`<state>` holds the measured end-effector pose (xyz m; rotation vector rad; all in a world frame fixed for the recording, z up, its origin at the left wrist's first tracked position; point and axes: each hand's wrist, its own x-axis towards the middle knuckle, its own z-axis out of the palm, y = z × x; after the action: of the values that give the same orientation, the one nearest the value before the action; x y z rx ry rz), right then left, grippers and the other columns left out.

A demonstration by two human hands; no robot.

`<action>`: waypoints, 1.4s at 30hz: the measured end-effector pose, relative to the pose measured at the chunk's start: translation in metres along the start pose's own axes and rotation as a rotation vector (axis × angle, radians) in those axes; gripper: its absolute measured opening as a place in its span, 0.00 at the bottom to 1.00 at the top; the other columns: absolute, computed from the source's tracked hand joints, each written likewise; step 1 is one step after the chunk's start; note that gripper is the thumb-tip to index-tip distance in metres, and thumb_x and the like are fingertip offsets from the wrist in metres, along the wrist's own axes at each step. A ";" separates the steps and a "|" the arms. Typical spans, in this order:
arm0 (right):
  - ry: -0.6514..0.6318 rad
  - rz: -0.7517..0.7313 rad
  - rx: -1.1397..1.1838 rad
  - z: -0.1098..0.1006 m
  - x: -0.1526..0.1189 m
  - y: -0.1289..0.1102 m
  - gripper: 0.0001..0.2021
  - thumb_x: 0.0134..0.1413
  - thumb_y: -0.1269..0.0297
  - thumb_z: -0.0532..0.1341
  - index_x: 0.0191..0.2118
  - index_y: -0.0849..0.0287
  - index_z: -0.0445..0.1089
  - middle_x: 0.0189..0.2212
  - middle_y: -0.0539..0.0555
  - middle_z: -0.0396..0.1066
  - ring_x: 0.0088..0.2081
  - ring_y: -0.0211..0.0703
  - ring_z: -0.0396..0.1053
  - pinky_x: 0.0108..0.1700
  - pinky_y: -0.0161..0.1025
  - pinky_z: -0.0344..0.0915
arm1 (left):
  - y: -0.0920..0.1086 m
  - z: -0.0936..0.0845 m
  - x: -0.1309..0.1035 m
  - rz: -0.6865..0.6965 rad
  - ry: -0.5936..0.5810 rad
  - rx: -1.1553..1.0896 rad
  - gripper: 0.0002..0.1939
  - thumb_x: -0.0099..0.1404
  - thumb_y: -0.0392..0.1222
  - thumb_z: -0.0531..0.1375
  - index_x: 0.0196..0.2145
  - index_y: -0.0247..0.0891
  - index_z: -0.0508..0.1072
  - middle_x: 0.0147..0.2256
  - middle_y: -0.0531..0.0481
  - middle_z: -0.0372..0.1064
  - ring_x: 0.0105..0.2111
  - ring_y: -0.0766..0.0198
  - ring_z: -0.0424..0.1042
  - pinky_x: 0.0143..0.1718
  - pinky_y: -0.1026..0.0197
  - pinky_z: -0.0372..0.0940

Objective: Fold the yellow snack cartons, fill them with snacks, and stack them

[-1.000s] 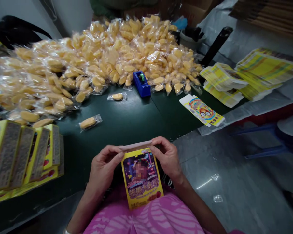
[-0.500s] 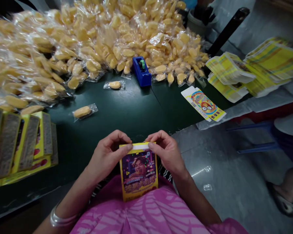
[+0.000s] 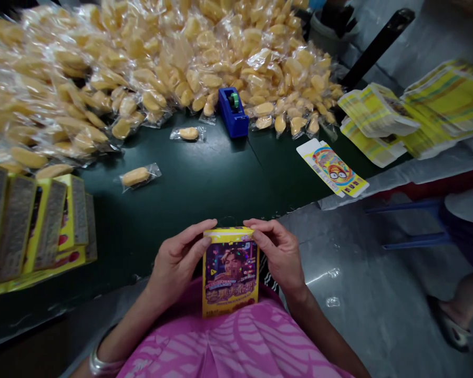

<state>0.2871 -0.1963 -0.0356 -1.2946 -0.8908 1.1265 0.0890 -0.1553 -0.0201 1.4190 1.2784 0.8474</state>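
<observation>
A yellow printed cardboard box [image 3: 230, 283] stands upright in front of my body, against the pink clothing. My left hand [image 3: 178, 258] pinches its top left corner, thumb on the front and fingers behind the edge. At the top right corner, my right hand [image 3: 283, 255] grips it the same way. Along the top, the yellow edge looks folded over between the two thumbs. Beyond the hands, a small wrapped yellow piece [image 3: 137, 176] lies on the dark green table [image 3: 205, 184], with another wrapped piece [image 3: 188, 133] farther back.
A big heap of wrapped yellow pieces [image 3: 173, 58] covers the table's back. A blue tape dispenser [image 3: 233, 113] stands before it. Filled boxes [image 3: 47, 226] stand at left. Flat cartons [image 3: 378, 115] are stacked at right, near a single flat carton [image 3: 335, 168]. Another person's foot [image 3: 451, 320] shows at right.
The white strip along the box's top has given way to a yellow folded edge. Both hands have shifted slightly outward to the corners, still holding the box.
</observation>
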 end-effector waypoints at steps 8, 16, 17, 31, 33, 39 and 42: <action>0.002 -0.023 0.021 0.005 -0.004 0.002 0.02 0.53 0.63 0.68 0.33 0.53 0.76 0.40 0.52 0.79 0.43 0.42 0.76 0.46 0.41 0.71 | -0.010 -0.010 -0.007 0.095 -0.091 0.006 0.08 0.64 0.45 0.62 0.38 0.43 0.80 0.45 0.47 0.79 0.45 0.57 0.77 0.47 0.60 0.71; -0.071 0.162 0.200 0.002 0.009 0.014 0.10 0.48 0.61 0.70 0.24 0.58 0.72 0.35 0.52 0.77 0.36 0.40 0.73 0.41 0.37 0.68 | -0.010 -0.006 -0.004 -0.085 -0.059 -0.043 0.14 0.60 0.54 0.64 0.37 0.43 0.80 0.36 0.50 0.78 0.35 0.60 0.76 0.35 0.68 0.70; -0.113 0.195 0.228 0.001 0.021 0.016 0.11 0.47 0.59 0.70 0.25 0.58 0.73 0.36 0.53 0.77 0.35 0.41 0.74 0.40 0.38 0.68 | -0.014 -0.008 0.001 -0.105 -0.041 -0.063 0.15 0.59 0.56 0.65 0.36 0.42 0.81 0.35 0.50 0.78 0.34 0.60 0.76 0.35 0.68 0.70; 0.284 -0.063 -0.278 0.057 0.315 -0.009 0.22 0.31 0.62 0.75 0.34 0.59 0.69 0.41 0.54 0.73 0.50 0.51 0.68 0.49 0.40 0.64 | -0.037 -0.011 0.060 -0.284 0.036 -0.434 0.25 0.45 0.59 0.72 0.33 0.38 0.80 0.34 0.48 0.78 0.32 0.60 0.73 0.32 0.65 0.69; 0.238 0.020 -0.290 0.056 0.322 -0.015 0.17 0.42 0.55 0.72 0.31 0.61 0.70 0.33 0.51 0.73 0.41 0.47 0.72 0.42 0.40 0.67 | -0.039 -0.011 0.060 -0.293 0.025 -0.451 0.25 0.44 0.59 0.73 0.34 0.38 0.80 0.34 0.48 0.78 0.32 0.60 0.73 0.32 0.65 0.69; 0.190 0.183 -0.255 0.057 0.329 -0.031 0.14 0.64 0.59 0.61 0.51 0.62 0.69 0.47 0.56 0.71 0.43 0.44 0.73 0.43 0.46 0.73 | -0.051 -0.013 0.062 -0.261 -0.038 -0.484 0.25 0.47 0.60 0.71 0.36 0.38 0.79 0.35 0.48 0.77 0.34 0.59 0.73 0.34 0.64 0.68; 0.215 0.129 -0.203 0.059 0.319 -0.025 0.16 0.64 0.59 0.61 0.53 0.61 0.68 0.50 0.58 0.70 0.46 0.46 0.72 0.46 0.48 0.73 | -0.053 -0.013 0.063 -0.253 -0.054 -0.500 0.25 0.48 0.60 0.71 0.37 0.38 0.79 0.35 0.48 0.77 0.35 0.59 0.73 0.35 0.63 0.68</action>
<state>0.3138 0.1284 -0.0361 -1.6272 -0.7850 0.9911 0.0745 -0.0950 -0.0754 0.8597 1.0794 0.8712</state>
